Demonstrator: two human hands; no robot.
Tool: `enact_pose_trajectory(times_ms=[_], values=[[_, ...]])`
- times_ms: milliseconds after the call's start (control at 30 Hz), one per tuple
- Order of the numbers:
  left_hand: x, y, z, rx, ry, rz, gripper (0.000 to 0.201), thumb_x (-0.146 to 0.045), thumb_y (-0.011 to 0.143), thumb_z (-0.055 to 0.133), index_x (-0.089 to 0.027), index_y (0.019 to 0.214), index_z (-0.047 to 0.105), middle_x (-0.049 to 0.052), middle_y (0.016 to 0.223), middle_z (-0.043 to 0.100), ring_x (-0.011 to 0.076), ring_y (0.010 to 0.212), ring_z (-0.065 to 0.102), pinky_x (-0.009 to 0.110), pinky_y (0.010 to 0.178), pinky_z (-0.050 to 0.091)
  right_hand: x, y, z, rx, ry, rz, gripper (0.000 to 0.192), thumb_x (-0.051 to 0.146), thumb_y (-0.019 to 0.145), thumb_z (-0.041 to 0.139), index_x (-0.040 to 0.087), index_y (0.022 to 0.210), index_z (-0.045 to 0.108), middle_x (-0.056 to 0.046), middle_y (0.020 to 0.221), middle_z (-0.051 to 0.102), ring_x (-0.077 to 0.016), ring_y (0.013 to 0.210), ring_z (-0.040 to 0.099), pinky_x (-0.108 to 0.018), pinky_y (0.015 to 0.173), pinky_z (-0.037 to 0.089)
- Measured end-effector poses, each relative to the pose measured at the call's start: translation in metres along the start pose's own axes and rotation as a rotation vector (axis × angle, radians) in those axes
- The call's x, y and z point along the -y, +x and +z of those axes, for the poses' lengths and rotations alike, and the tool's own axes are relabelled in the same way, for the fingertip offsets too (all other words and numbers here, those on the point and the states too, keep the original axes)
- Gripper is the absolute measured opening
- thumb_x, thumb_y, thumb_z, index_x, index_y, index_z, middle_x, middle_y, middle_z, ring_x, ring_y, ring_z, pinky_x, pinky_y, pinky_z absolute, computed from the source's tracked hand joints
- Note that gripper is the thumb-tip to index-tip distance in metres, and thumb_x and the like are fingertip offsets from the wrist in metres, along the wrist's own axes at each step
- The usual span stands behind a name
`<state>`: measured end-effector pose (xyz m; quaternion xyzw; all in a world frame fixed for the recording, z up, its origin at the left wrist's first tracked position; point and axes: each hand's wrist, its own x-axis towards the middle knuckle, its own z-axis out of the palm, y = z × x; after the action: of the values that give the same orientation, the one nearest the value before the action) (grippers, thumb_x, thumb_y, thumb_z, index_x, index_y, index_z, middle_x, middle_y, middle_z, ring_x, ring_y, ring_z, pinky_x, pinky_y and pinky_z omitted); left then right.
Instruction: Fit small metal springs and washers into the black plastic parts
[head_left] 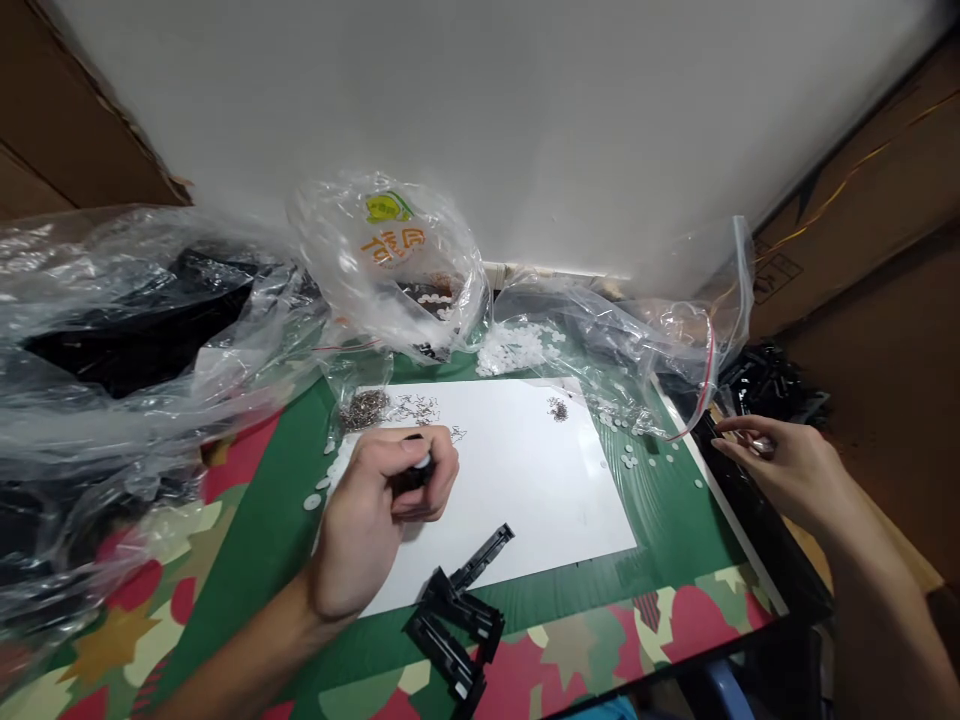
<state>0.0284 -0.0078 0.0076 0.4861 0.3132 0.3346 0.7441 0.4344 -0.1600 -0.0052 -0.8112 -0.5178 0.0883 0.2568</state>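
My left hand (382, 510) rests on a white sheet (525, 480) and is closed around a small black part with a white disc on top (417, 468). My right hand (780, 465) reaches to the table's right edge, fingers pinched on a small shiny piece (761, 445) beside a heap of black plastic parts (772, 385). Near my left hand lie small metal springs (367, 408) in a pile, and white discs (517, 348) spill from a clear bag. Several black plastic clips (457, 610) lie at the sheet's front edge.
Large clear plastic bags (112, 330) with black parts fill the left side. A printed bag (390, 260) stands at the back. The table has a green and patterned cover (660, 520). A white wall rises behind; cardboard boxes (862, 230) stand at the right.
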Motion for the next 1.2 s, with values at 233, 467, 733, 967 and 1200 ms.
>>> enact_pose_trajectory(times_ms=[233,467,733,967,1200], values=[[0.004,-0.006,0.002,0.023,0.336,0.031,0.044,-0.048,0.095,0.05,-0.019,0.062,0.055,-0.003,0.059,0.033,0.0141,0.057,0.024,0.032,0.057,0.019,-0.003,0.0,0.014,-0.06,-0.184,0.162,0.041,0.056,0.08,0.072,0.019,0.092,0.086,-0.013,0.079,0.078,-0.0317,0.073,0.071,-0.037,0.063,0.045],[-0.002,-0.014,0.01,0.024,0.456,0.02,0.048,-0.059,0.099,0.051,-0.02,0.073,0.059,0.002,0.074,0.046,0.0191,0.071,0.034,0.033,0.069,0.031,-0.007,0.001,0.022,-0.011,-0.163,0.177,0.039,0.055,0.074,0.069,0.021,0.086,0.083,-0.012,0.082,0.078,-0.0308,0.071,0.07,-0.036,0.063,0.046],[0.002,-0.021,0.027,-0.178,0.31,0.031,0.057,-0.081,0.099,0.044,-0.027,0.106,0.062,0.004,0.098,0.054,0.0226,0.09,0.045,0.039,0.105,0.042,0.019,-0.015,0.002,0.132,0.159,0.17,0.042,0.062,0.078,0.078,0.02,0.073,0.073,-0.008,0.07,0.072,-0.023,0.061,0.064,-0.029,0.053,0.043],[-0.001,-0.026,0.023,-0.104,0.464,0.005,0.055,-0.077,0.102,0.039,-0.028,0.103,0.063,0.005,0.104,0.059,0.0273,0.1,0.049,0.037,0.094,0.038,0.108,-0.024,0.02,0.184,0.884,0.002,0.026,0.041,0.073,0.095,0.022,0.071,0.077,-0.006,0.074,0.073,-0.0188,0.069,0.065,-0.025,0.059,0.049],[0.003,-0.021,0.016,0.018,0.546,0.232,0.047,-0.065,0.111,0.036,-0.025,0.093,0.053,0.001,0.089,0.048,0.0222,0.082,0.044,0.035,0.078,0.037,0.213,-0.028,0.094,0.638,1.615,0.339,0.033,0.038,0.076,0.098,0.019,0.08,0.071,0.008,0.067,0.051,-0.0003,0.045,0.019,-0.019,0.043,0.016]])
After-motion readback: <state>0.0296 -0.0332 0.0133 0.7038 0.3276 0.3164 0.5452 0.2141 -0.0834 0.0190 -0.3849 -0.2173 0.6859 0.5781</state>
